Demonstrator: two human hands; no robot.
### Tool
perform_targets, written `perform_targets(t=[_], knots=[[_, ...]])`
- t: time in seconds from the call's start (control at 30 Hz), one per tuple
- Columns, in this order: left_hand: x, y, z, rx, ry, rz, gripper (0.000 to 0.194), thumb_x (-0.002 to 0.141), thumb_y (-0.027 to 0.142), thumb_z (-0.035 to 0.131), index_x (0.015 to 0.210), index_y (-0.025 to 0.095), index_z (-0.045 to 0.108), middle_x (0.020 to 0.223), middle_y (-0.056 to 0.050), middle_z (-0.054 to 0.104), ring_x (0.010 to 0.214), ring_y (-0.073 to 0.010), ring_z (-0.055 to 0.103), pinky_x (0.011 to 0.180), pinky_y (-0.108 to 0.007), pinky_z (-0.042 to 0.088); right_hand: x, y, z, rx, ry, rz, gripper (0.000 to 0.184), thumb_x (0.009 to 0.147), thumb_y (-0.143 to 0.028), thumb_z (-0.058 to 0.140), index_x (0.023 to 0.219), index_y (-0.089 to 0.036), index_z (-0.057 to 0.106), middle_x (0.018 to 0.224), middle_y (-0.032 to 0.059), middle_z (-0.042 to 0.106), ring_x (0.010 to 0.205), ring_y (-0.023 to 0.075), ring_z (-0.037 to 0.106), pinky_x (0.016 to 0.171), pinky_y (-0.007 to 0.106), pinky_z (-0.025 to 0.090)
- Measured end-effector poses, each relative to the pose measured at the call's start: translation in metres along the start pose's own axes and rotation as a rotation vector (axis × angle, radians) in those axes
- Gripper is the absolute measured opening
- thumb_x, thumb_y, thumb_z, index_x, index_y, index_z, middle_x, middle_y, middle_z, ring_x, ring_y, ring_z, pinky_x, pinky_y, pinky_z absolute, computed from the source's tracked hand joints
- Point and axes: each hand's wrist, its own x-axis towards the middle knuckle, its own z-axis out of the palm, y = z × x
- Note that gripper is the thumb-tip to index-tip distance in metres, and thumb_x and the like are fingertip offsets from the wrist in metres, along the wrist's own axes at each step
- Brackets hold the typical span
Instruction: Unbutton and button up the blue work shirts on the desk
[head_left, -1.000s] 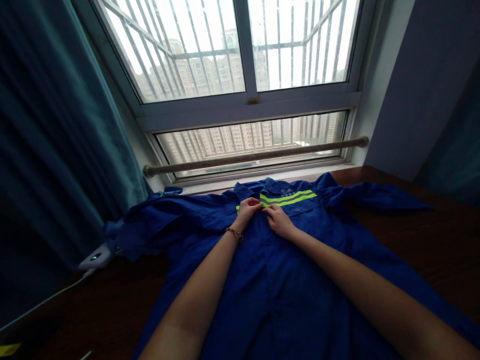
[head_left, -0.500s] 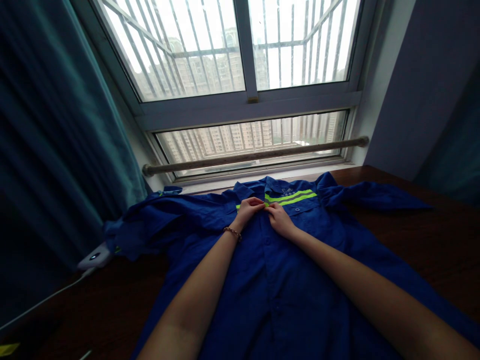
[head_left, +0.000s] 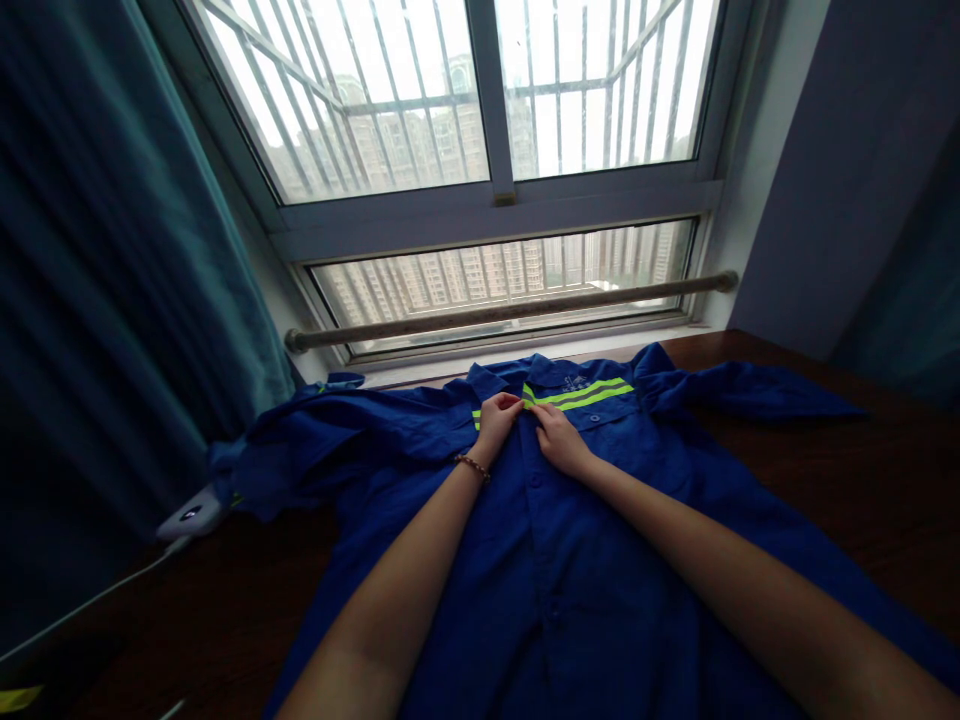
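A blue long-sleeved work shirt (head_left: 600,540) lies spread front side up, its collar toward the window. A yellow-green and grey reflective strip (head_left: 585,397) crosses its chest, with white lettering above it on the right. My left hand (head_left: 498,420) pinches the edge of the front opening at the strip. Close beside it, my right hand (head_left: 559,438) has its fingers pressed on the same placket, thumb and fingertips together on the cloth. Any button between the fingertips is too small to make out. Lower on the placket a button (head_left: 535,480) shows.
The shirt rests on a dark wooden surface (head_left: 780,480). Beyond stands a barred window with a horizontal rail (head_left: 510,313). A teal curtain (head_left: 135,250) hangs at left. Near the left sleeve lies a white device (head_left: 191,514) with a cable. A yellow item (head_left: 19,698) is at lower left.
My left hand has shifted slightly left and lifted the edge of the placket, so more of the reflective strip shows. My right hand has barely moved.
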Motion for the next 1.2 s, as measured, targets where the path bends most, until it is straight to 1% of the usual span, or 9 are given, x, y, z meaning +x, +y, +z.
perform_targets(t=[0.17, 0.4, 0.63, 0.73, 0.83, 0.97, 1.03, 1.1, 1.2], knots=[[0.001, -0.003, 0.0, -0.015, -0.011, -0.032, 0.018, 0.06, 0.027, 0.065, 0.068, 0.012, 0.06, 0.061, -0.002, 0.061, 0.048, -0.0097, 0.052, 0.046, -0.021, 0.04, 0.0, 0.003, 0.002, 0.017, -0.019, -0.02, 0.038, 0.078, -0.008, 0.036, 0.11, -0.014, 0.054, 0.107, 0.0097, 0.051, 0.101, 0.0165, 0.045, 0.09, 0.029, 0.036], [-0.003, 0.003, 0.0, -0.043, -0.056, -0.054, 0.02, 0.059, 0.028, 0.066, 0.069, 0.013, 0.059, 0.054, 0.0, 0.058, 0.042, -0.0084, 0.049, 0.042, -0.021, 0.039, -0.001, 0.007, 0.004, -0.049, -0.061, -0.026, 0.04, 0.077, -0.009, 0.04, 0.114, -0.016, 0.053, 0.107, 0.0101, 0.051, 0.1, 0.0188, 0.042, 0.087, 0.031, 0.037], [-0.005, 0.009, -0.002, -0.111, -0.113, -0.062, 0.024, 0.059, 0.031, 0.067, 0.071, 0.012, 0.058, 0.052, 0.001, 0.057, 0.043, -0.0092, 0.052, 0.046, -0.022, 0.042, -0.001, 0.001, 0.0, -0.057, -0.086, -0.013, 0.032, 0.079, -0.015, 0.043, 0.108, -0.019, 0.056, 0.105, 0.0082, 0.052, 0.099, 0.0186, 0.043, 0.086, 0.031, 0.036], [-0.006, 0.012, 0.0, -0.15, -0.125, -0.072, 0.026, 0.06, 0.033, 0.067, 0.072, 0.012, 0.058, 0.055, 0.0, 0.058, 0.047, -0.0099, 0.054, 0.05, -0.023, 0.044, 0.0, -0.003, -0.005, -0.014, -0.031, 0.007, 0.025, 0.082, -0.024, 0.043, 0.101, -0.018, 0.058, 0.098, 0.0078, 0.055, 0.094, 0.0174, 0.047, 0.084, 0.03, 0.037], [-0.009, 0.02, 0.007, -0.189, -0.166, -0.067, 0.028, 0.06, 0.033, 0.068, 0.074, 0.012, 0.057, 0.058, -0.001, 0.059, 0.05, -0.0114, 0.056, 0.052, -0.024, 0.046, 0.001, -0.006, -0.008, 0.041, 0.082, 0.08, 0.024, 0.08, -0.032, 0.046, 0.09, -0.015, 0.059, 0.086, 0.0069, 0.057, 0.082, 0.0164, 0.051, 0.075, 0.029, 0.04], [-0.011, 0.03, 0.018, -0.21, -0.247, -0.086, 0.027, 0.065, 0.033, 0.064, 0.081, 0.012, 0.056, 0.067, -0.003, 0.062, 0.055, -0.0137, 0.059, 0.057, -0.027, 0.048, 0.005, -0.001, -0.009, 0.148, 0.181, 0.219, 0.02, 0.068, -0.024, 0.056, 0.085, -0.013, 0.058, 0.074, 0.004, 0.06, 0.066, 0.0146, 0.053, 0.063, 0.026, 0.042], [-0.009, 0.032, 0.019, -0.075, -0.261, -0.104, 0.024, 0.07, 0.032, 0.057, 0.083, 0.013, 0.056, 0.075, -0.006, 0.063, 0.062, -0.0151, 0.061, 0.061, -0.028, 0.048, 0.007, 0.003, -0.009, 0.211, 0.202, 0.302, 0.021, 0.064, -0.019, 0.056, 0.083, -0.013, 0.06, 0.07, 0.0025, 0.061, 0.062, 0.0137, 0.054, 0.061, 0.025, 0.042], [-0.005, 0.031, 0.017, 0.148, -0.259, -0.115, 0.021, 0.071, 0.031, 0.055, 0.079, 0.012, 0.058, 0.077, -0.009, 0.064, 0.069, -0.0181, 0.061, 0.064, -0.03, 0.048, 0.009, 0.009, -0.008, 0.241, 0.23, 0.371, 0.018, 0.064, -0.019, 0.054, 0.08, -0.013, 0.061, 0.067, 0.0026, 0.062, 0.061, 0.0139, 0.055, 0.061, 0.025, 0.042], [-0.003, 0.022, 0.009, 0.363, -0.245, -0.123, 0.017, 0.06, 0.027, 0.065, 0.066, 0.013, 0.059, 0.078, -0.013, 0.064, 0.084, -0.0276, 0.058, 0.072, -0.036, 0.044, 0.011, 0.017, -0.007, 0.256, 0.268, 0.426, 0.019, 0.068, -0.023, 0.05, 0.076, -0.012, 0.063, 0.07, 0.0058, 0.064, 0.064, 0.0159, 0.057, 0.062, 0.027, 0.043]])
